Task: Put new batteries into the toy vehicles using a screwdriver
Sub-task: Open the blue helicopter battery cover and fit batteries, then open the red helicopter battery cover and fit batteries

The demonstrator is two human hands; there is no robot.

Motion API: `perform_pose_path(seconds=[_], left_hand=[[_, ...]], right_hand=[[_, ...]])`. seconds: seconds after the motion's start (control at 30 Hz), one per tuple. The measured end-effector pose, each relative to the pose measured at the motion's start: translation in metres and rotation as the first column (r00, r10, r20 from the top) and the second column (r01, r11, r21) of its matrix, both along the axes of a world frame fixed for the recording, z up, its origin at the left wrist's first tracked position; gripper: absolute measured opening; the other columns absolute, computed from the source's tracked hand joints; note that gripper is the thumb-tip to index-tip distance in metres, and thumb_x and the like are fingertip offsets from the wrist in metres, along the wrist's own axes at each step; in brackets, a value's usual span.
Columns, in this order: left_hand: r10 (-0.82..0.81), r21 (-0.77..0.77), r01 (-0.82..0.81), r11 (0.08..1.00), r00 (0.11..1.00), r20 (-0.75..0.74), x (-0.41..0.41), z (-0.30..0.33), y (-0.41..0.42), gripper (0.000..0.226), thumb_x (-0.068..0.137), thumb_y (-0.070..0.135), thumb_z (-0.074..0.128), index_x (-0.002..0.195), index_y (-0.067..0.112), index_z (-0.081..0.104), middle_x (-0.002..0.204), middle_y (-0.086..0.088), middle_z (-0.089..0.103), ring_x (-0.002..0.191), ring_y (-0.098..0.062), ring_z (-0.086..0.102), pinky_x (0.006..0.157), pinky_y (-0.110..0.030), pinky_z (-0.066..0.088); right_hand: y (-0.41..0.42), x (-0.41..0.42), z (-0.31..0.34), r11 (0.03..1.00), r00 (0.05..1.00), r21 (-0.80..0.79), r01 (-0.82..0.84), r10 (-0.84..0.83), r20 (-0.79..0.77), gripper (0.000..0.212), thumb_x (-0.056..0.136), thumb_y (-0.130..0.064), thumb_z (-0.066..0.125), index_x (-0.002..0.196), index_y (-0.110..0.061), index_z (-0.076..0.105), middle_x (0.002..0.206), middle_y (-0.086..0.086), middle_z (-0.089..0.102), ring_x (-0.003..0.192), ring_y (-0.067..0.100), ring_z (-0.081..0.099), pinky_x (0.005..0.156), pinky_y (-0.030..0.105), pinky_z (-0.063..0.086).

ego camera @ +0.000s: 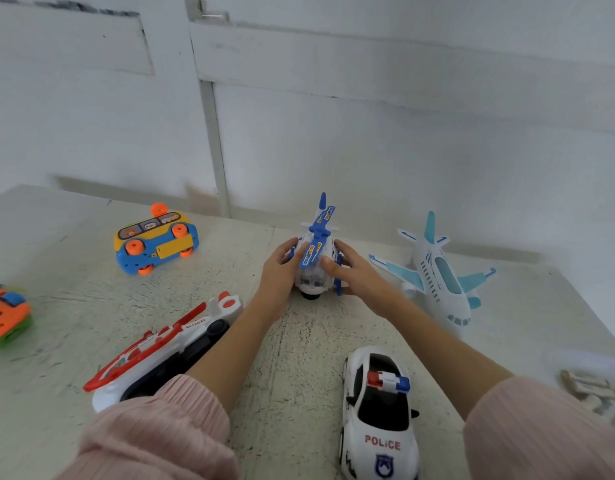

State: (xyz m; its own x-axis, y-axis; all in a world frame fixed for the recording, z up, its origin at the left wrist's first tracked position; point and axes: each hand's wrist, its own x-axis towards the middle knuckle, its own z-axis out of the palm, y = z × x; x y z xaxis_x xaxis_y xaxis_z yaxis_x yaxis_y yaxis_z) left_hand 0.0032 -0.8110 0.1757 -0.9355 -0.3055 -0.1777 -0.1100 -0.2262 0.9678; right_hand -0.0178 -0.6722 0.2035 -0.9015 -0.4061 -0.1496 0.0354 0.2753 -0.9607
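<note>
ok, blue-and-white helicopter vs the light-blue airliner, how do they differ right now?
The helicopter is gripped between the left hand and right hand; the airliner sits untouched to its right. The helicopter is stubby with dark-blue rotor blades on top; the airliner is long, with pale teal swept wings. The helicopter's nose faces the person straight on; the airliner's nose angles toward the near right. Both are white-bodied and upright on the table.
</note>
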Motion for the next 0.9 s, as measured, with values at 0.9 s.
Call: perform_pose_path(seconds=[0.9], left_hand=[[0.315, -0.224, -0.350, 0.910, 0.932, -0.177, 0.089, 0.098, -0.059, 0.031, 0.092, 0.014, 0.057, 0.123, 0.012, 0.051, 0.106, -0.007, 0.064, 0.081, -0.012, 0.064, 0.072, -0.027, 0.049]], right_hand=[[-0.072, 0.062, 0.074, 0.988, 0.738, 0.029, -0.154, 0.134, -0.661, 0.006, 0.082, -0.005, 0.065, 0.077, -0.008, 0.063, 0.080, -0.002, 0.059, 0.067, -0.003, 0.053, 0.069, 0.009, 0.043]])
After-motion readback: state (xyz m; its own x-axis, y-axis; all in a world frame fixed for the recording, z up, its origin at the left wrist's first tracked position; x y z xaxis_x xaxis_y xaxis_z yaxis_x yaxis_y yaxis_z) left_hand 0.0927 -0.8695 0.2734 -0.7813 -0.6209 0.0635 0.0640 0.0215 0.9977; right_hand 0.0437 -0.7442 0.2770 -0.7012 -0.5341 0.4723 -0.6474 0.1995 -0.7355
